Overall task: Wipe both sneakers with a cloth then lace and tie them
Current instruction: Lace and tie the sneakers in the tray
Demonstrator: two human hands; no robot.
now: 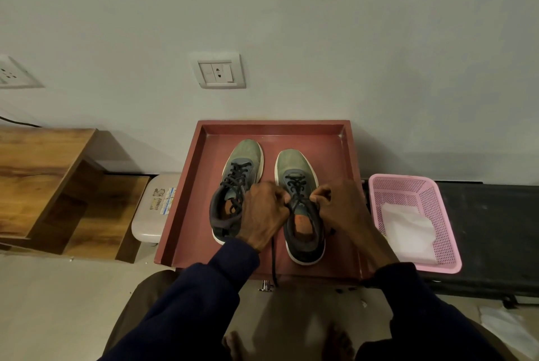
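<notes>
Two olive-green sneakers with dark collars and black laces stand side by side, toes to the wall, on a red tray [186, 200]. The left sneaker [237, 173] carries a laced black lace. Over the tongue of the right sneaker [297, 168] both my hands work. My left hand [264, 211] grips the black lace [273, 261], whose loose end hangs down over the tray's front edge. My right hand [341, 206] pinches the other end of the lace beside the sneaker's collar. A white cloth [408, 229] lies in the pink basket.
The pink mesh basket [449, 223] sits on a black bench right of the tray. A beige stool [147, 223] and a wooden shelf unit [43, 179] stand to the left. A wall with a socket plate [218, 71] is close behind the tray. My knees and bare feet are below.
</notes>
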